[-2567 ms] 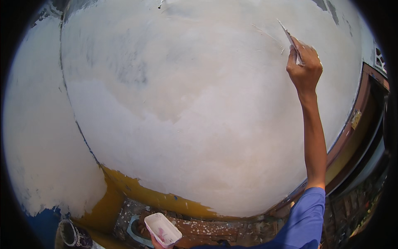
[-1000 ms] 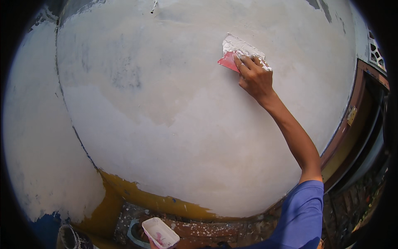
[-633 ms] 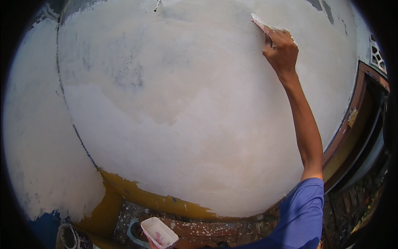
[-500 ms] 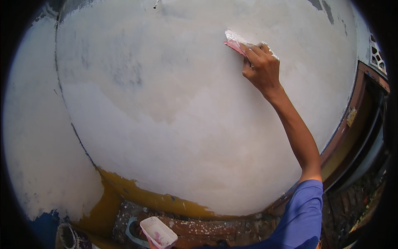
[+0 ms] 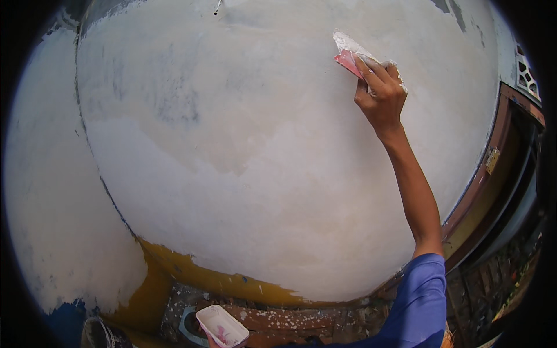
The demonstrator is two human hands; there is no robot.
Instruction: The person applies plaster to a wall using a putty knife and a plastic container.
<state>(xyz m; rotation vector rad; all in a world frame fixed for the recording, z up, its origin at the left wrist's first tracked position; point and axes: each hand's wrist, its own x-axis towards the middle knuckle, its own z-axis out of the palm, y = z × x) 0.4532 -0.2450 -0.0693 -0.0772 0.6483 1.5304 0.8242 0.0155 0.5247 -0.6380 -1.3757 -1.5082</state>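
My right hand (image 5: 382,95) is closed round a pink putty spreader (image 5: 348,62), held up against the upper right part of the wall (image 5: 261,197). White putty (image 5: 348,43) is heaped along the spreader's edge, and some sticks to my fingers. At the bottom, a white rectangular tub (image 5: 223,323) with pinkish smears inside is held by my left hand (image 5: 212,342); only a bit of that hand shows at the tub's side. Uneven white and greyish coating covers the wall, with darker patches at the upper left.
Mustard-yellow paint (image 5: 214,279) runs along the wall's foot. A bucket (image 5: 96,333) stands at the lower left, near a grey-blue rounded object (image 5: 187,327) on the paint-spattered floor. To the right is a brown door frame (image 5: 487,168) with a hinge.
My right hand and the spreader have moved a little to the right along the wall, and slightly up at the spreader's tip. The tub has hardly moved.
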